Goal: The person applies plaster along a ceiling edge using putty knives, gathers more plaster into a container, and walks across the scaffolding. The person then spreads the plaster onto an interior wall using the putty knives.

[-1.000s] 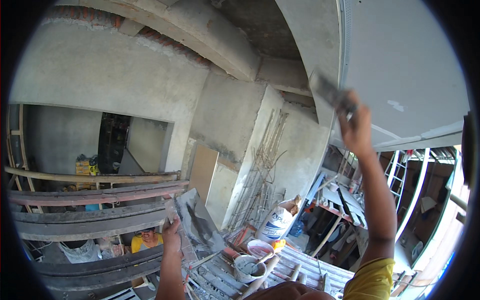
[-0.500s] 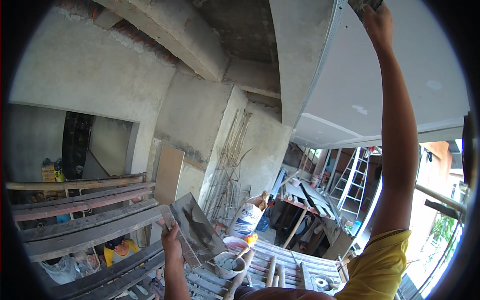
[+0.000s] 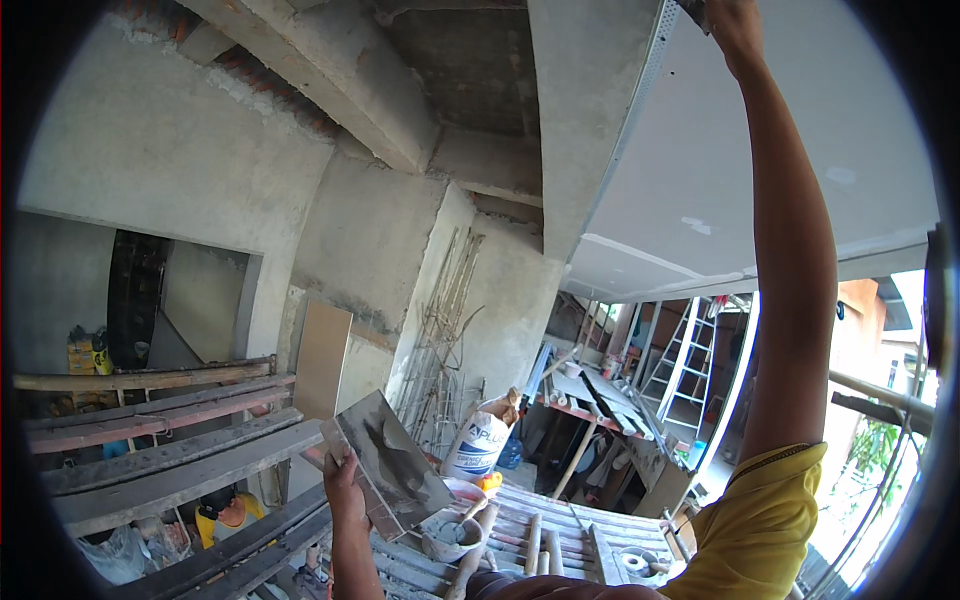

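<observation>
My left hand (image 3: pixel 346 492) grips a plasterer's hawk (image 3: pixel 370 447), a flat rectangular board held tilted, with wet grey plaster smeared over its face. My right arm is stretched high overhead. At the top rim of the view, my right hand (image 3: pixel 737 30) is closed on a dark, flat-bladed putty knife (image 3: pixel 693 12), only partly in the picture. Its blade is by the perforated metal corner strip (image 3: pixel 640 100), where the concrete beam meets the white ceiling board (image 3: pixel 770 190). Whether the blade touches the strip I cannot tell.
Below the hawk, a bucket of grey mix (image 3: pixel 452 535) stands on the bamboo platform (image 3: pixel 560 510). An open white sack (image 3: pixel 482 440) sits behind it. Dark planks (image 3: pixel 190 470) run along the left, with a person in yellow (image 3: pixel 228 515) beneath. A ladder (image 3: pixel 688 365) leans at the back.
My right hand has shifted a little left and up with the putty knife. The whole view has turned slightly right. The left hand keeps the hawk in nearly the same pose.
</observation>
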Motion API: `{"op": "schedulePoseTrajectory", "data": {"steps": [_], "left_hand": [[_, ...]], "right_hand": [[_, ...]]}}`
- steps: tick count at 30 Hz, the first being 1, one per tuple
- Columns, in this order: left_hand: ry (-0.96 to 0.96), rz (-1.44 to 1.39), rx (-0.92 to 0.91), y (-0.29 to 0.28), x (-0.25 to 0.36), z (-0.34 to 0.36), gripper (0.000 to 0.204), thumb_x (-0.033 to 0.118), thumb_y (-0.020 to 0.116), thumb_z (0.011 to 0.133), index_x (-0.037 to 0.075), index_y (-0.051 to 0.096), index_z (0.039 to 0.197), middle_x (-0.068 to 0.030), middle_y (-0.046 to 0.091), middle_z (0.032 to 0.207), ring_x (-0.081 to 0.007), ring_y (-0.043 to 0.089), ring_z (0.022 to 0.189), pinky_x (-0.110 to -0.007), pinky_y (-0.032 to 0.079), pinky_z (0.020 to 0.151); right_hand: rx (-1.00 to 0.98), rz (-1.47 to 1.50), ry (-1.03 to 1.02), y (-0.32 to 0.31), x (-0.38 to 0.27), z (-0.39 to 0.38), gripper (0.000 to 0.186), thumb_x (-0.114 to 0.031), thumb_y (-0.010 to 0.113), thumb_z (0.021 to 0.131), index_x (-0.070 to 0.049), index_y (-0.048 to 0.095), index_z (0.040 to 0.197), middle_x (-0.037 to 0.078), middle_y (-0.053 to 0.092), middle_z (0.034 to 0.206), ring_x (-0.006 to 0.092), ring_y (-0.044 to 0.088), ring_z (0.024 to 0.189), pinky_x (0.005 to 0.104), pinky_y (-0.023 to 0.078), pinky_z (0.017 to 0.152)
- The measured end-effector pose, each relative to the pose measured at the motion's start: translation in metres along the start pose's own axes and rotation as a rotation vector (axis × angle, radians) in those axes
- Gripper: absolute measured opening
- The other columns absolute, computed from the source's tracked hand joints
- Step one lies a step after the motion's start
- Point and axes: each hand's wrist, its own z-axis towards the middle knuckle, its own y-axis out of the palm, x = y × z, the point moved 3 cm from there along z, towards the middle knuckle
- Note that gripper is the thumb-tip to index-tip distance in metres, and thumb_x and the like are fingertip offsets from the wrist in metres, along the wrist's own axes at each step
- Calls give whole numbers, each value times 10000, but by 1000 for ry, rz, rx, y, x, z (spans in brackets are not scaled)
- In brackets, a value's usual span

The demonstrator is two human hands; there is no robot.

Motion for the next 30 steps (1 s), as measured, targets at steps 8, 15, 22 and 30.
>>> {"op": "schedulePoseTrajectory", "data": {"steps": [8, 15, 22, 30], "left_hand": [[20, 75, -6, 3, 9, -3, 391, 253, 586, 895, 24, 489, 1196, -80, 549, 1081, -199, 544, 971, -337, 420, 876], [31, 96, -16, 0, 3, 0, 416, 248, 587, 896, 23, 478, 1229, -89, 543, 1111, -207, 538, 998, -340, 412, 894], [-12, 39, -64, 13, 7, -6, 472, 268, 596, 870, 38, 490, 1269, -80, 561, 1127, -211, 547, 1028, -347, 420, 886], [36, 127, -18, 9, 7, -10, 494, 271, 617, 864, 32, 505, 1281, -69, 553, 1161, -197, 537, 1036, -339, 407, 903]], "right_hand": [[-31, 110, -24, 17, -6, 11, 264, 18, 438, 773, 15, 589, 989, 58, 614, 831, 177, 559, 721, 326, 476, 654], [-30, -189, -135, 31, -6, 22, 235, -55, 474, 745, 58, 598, 910, 201, 633, 771, 282, 630, 759, 402, 491, 710], [-37, -158, -210, 36, -12, -9, 189, -44, 504, 764, 87, 598, 862, 265, 642, 770, 370, 645, 723, 470, 490, 680], [98, -203, -225, 19, 4, -43, 175, -92, 529, 812, 71, 564, 758, 272, 586, 672, 385, 609, 626, 478, 459, 597]]}}
